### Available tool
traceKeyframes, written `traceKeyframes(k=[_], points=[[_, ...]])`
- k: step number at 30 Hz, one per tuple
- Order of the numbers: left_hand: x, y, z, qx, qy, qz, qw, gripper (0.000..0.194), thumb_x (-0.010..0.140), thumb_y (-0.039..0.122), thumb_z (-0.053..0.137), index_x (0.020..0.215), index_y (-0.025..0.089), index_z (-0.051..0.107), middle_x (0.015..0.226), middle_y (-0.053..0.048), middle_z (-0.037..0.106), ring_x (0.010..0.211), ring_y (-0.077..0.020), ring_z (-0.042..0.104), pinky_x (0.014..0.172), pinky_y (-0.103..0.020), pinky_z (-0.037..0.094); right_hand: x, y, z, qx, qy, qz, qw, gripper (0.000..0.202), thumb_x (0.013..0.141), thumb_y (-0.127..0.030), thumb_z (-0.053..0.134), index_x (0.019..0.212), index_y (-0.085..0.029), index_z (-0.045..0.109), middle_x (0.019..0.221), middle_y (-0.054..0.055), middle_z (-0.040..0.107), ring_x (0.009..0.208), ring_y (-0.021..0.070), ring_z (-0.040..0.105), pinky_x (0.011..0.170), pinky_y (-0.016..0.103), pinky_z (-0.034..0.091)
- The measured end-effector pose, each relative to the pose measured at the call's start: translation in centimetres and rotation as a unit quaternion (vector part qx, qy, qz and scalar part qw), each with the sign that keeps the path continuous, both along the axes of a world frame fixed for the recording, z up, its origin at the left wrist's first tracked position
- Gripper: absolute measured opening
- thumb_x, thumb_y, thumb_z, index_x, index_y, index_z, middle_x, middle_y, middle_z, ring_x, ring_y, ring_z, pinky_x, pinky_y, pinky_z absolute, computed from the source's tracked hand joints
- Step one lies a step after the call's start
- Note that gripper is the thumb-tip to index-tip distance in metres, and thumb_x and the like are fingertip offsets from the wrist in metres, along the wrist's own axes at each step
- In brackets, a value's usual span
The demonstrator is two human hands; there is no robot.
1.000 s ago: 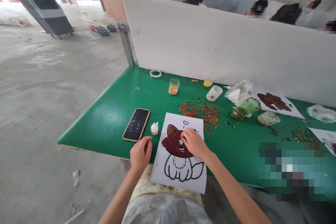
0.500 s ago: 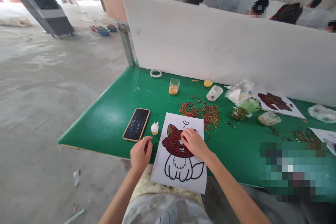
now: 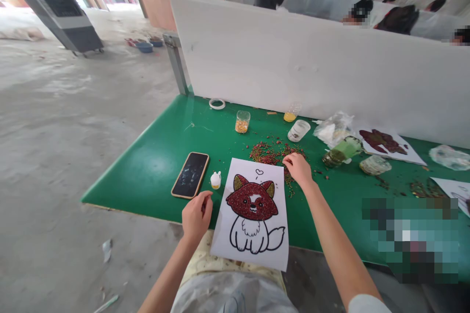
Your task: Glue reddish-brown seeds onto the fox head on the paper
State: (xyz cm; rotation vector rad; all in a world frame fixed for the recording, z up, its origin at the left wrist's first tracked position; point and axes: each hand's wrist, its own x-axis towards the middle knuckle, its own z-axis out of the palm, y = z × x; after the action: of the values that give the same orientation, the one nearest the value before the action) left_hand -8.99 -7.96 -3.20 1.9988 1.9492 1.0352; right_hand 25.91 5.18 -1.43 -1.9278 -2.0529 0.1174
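On the sheet of paper (image 3: 223,239) is a printed fox drawing (image 3: 253,205); its head is covered in dark red seeds, with green seeds in the ears, while its body and tail are bare white. My right hand (image 3: 298,168) reaches into a loose pile of red and green beans (image 3: 265,154), fingertips pinched together; what they grip is too small to make out. Curled at the table's front edge, my left hand (image 3: 197,212) lies left of the paper, its finger contents hidden. A small white bottle (image 3: 216,181) stands just beyond it.
Left of the bottle lies a phone (image 3: 190,174). Farther back are a tape roll (image 3: 217,103), a cup of yellow kernels (image 3: 242,122), a tipped clear jar (image 3: 298,130) and a green-labelled jar (image 3: 341,151). A white board (image 3: 293,63) walls off the table's back; people sit behind it.
My right hand has moved from the fox's head up and right to the bean pile, uncovering the right ear and eye. My left hand has stayed in place.
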Motion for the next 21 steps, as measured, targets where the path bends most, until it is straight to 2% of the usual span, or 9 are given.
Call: traceKeyframes(k=[5, 12, 21], points=[[0.0, -0.1, -0.1, -0.002, -0.001, 0.003, 1.000, 0.022, 0.089, 0.027, 0.043, 0.091, 0.018, 0.063, 0.072, 0.000, 0.066, 0.061, -0.0117, 0.059, 0.059, -0.021, 0.041, -1.0, 0.6, -0.3, 0.009, -0.004, -0.043, 0.999, 0.013, 0.084, -0.021, 0.054, 0.076, -0.021, 0.064, 0.087, 0.005, 0.062, 0.086, 0.0201, 0.053, 0.063, 0.027, 0.037], [-0.1, -0.1, -0.1, -0.006, 0.001, 0.001, 1.000, 0.022, 0.089, 0.028, 0.042, 0.091, 0.018, 0.062, 0.069, 0.000, 0.066, 0.060, -0.0123, 0.059, 0.059, -0.021, 0.041, -2.0, 1.0, -0.1, -0.014, -0.023, -0.027, 0.999, 0.014, 0.085, -0.021, 0.054, 0.075, -0.021, 0.064, 0.088, 0.004, 0.063, 0.089, 0.0198, 0.053, 0.063, 0.026, 0.037], [-0.1, -0.1, -0.2, -0.001, 0.001, -0.002, 1.000, 0.021, 0.089, 0.027, 0.043, 0.091, 0.019, 0.062, 0.073, 0.000, 0.067, 0.062, -0.0125, 0.060, 0.061, -0.021, 0.042, -2.3, 1.2, 0.4, -0.029, -0.133, -0.001, 0.991, 0.017, 0.087, -0.023, 0.054, 0.074, -0.020, 0.065, 0.088, 0.005, 0.064, 0.092, 0.0195, 0.054, 0.063, 0.025, 0.038]])
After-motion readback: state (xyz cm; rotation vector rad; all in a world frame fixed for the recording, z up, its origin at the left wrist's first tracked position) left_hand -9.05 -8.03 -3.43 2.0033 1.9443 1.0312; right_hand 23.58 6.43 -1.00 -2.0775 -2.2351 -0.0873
